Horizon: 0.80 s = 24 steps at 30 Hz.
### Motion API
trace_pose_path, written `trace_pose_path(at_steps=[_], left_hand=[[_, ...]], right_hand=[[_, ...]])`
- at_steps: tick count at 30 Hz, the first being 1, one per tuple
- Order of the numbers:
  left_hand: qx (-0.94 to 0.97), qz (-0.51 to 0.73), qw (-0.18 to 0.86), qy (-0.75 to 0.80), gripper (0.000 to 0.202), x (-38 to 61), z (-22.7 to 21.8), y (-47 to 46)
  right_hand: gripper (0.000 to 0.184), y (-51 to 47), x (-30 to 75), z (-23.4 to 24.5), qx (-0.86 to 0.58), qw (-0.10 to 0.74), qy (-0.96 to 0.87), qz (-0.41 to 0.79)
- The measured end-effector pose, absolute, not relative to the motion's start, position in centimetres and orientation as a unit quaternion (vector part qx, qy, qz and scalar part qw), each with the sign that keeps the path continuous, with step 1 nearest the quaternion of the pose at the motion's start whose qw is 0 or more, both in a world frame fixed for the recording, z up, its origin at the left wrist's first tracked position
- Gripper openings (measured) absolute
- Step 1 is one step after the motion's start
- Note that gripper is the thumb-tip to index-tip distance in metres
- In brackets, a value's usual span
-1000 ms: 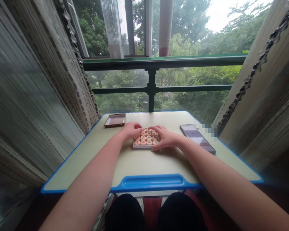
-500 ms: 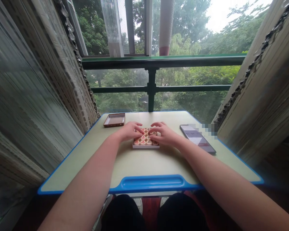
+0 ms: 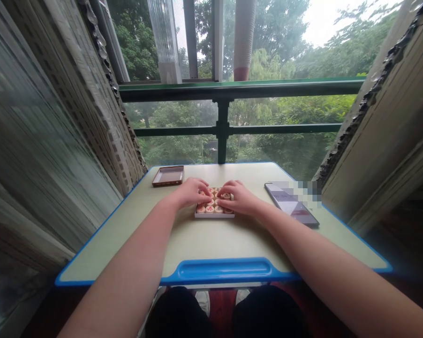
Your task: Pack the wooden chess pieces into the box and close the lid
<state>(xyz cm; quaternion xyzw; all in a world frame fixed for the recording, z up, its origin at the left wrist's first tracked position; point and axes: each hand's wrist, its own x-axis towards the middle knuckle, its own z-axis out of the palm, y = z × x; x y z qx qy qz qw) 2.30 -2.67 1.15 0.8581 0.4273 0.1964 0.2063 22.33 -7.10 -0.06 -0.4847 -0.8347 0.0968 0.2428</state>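
Note:
A shallow white-edged box [image 3: 214, 216] in the middle of the table holds rows of round wooden xiangqi pieces [image 3: 209, 210] marked with red and dark characters. My left hand [image 3: 192, 191] reaches over the box's left side, its thumb and fingers curled closely about a piece. From the right, my right hand [image 3: 241, 197] comes over the other side, index finger and thumb bent around a piece among the rows. Both hands cover part of the pieces, and the exact contact under the fingertips is partly hidden.
A brown-rimmed open box lid [image 3: 168, 182] lies at the back left of the table. To the right rests a phone [image 3: 292, 206] with its screen lit. The blue-edged table [image 3: 127, 244] has a moulded blue trough [image 3: 225, 269] in front. Curtains flank both sides; a green railing [image 3: 183, 92] stands behind.
Both hands stay over the box, with small finger shifts; the right fingertips have moved slightly inward across the pieces. The whole view has shifted a little. The box and lid keep their places.

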Motion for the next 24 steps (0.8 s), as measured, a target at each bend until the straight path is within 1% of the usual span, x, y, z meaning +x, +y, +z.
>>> trace_pose_path(at_steps=[3, 6, 9, 13, 21, 24], left_hand=[[0.865, 0.198, 0.202, 0.415, 0.025, 2.36, 1.12, -2.67], [0.869, 0.198, 0.22, 0.396, 0.029, 2.41, 1.21, -2.86], [0.869, 0.179, 0.244, 0.393, 0.024, 2.37, 1.39, -3.07], [0.869, 0.163, 0.248, 0.397, 0.021, 2.25, 1.64, -3.19], [0.858, 0.18, 0.273, 0.396, 0.023, 2.21, 1.85, -3.47], [0.84, 0.209, 0.254, 0.432, 0.026, 2.25, 1.78, -3.39]], right_hand=[[0.024, -6.98, 22.33, -0.25, -0.483, 0.246, -0.834, 0.099], [0.021, -6.83, 22.39, -0.41, -0.478, 0.263, -0.832, 0.098], [0.016, -6.84, 22.41, -0.38, -0.468, 0.276, -0.834, 0.095], [0.011, -7.03, 22.4, -0.2, -0.454, 0.27, -0.844, 0.092], [0.013, -6.78, 22.58, -0.26, -0.456, 0.277, -0.84, 0.096], [0.016, -6.47, 22.77, -0.34, -0.483, 0.291, -0.821, 0.088]])
